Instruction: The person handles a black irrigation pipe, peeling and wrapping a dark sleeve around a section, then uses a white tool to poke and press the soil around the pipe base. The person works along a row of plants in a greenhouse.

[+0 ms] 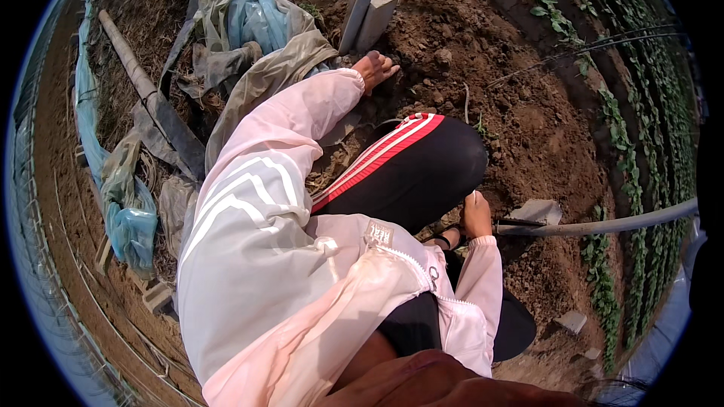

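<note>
My left hand point(375, 71) reaches out at the end of a pale pink and white sleeve point(260, 143), low over loose brown soil. Its fingers look bent but apart, with nothing visible in them. Just beyond it, a grey pole point(365, 4) leans beside a concrete block point(376, 19). Beside my bent knee, in black trousers point(422, 173) with red and white side stripes, is my right hand point(477, 215). It lies close to the end of a grey pipe point(603, 224). Its fingers are mostly hidden, so I cannot tell what they grip, if anything.
Crumpled clear and blue plastic sheeting point(256, 15) heaps at the upper left, near a wooden pole point(124, 45). Rows of green plants point(626, 158) run along the right. A flat grey stone piece point(537, 211) lies by the pipe; another block point(157, 297) lies lower left.
</note>
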### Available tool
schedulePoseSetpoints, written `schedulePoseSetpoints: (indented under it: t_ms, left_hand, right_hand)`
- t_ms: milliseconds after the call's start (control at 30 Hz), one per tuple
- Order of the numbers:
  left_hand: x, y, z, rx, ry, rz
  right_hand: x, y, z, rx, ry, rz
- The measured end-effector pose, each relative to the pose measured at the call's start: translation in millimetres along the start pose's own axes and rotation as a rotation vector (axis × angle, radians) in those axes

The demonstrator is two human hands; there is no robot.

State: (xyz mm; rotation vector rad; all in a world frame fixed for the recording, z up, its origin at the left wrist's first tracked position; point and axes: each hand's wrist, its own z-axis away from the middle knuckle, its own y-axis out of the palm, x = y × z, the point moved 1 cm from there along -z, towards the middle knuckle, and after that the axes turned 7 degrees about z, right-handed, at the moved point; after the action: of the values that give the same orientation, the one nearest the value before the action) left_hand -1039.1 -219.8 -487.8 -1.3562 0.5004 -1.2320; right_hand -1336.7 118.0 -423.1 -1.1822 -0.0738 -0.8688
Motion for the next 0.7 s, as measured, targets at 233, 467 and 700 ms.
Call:
schedulePoseSetpoints:
  t_ms: [233, 467, 700]
  left_hand:
    - [-39, 84, -20, -0.329, -0.062, 0.121]
    - [-22, 121, -12, -0.342, -0.141, 0.182]
    - [-14, 48, -49, 0.278, -0.204, 0.811]
  right_hand:
    - [17, 0, 6, 0.100, 0.109, -0.127]
    - [30, 15, 8, 0.049, 0.002, -0.121]
    - [19, 6, 11, 0.081, 0.111, -0.038]
